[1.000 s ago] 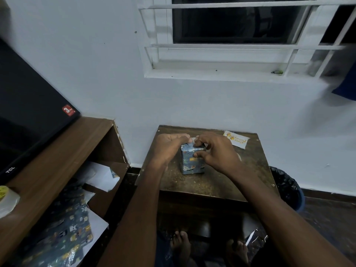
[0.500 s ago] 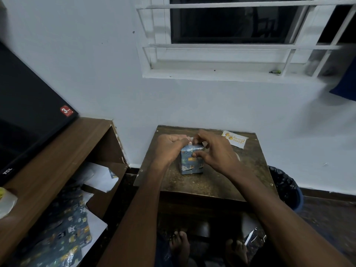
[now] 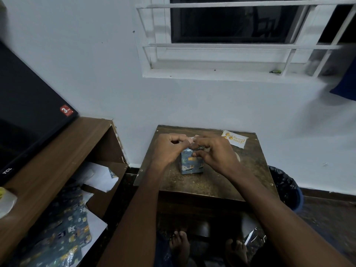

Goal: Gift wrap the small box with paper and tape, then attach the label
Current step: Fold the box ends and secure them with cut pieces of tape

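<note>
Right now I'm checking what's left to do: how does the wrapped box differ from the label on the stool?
The wrapped box stands upright near the stool's middle, held by both hands; the label lies flat and untouched at the far right corner. The box is dark blue patterned; the label is pale with yellow print. Both rest on the stool.

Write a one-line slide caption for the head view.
Both hands, left and right, work at the top of the wrapped box on the wooden table; the label lies beyond them.
</note>
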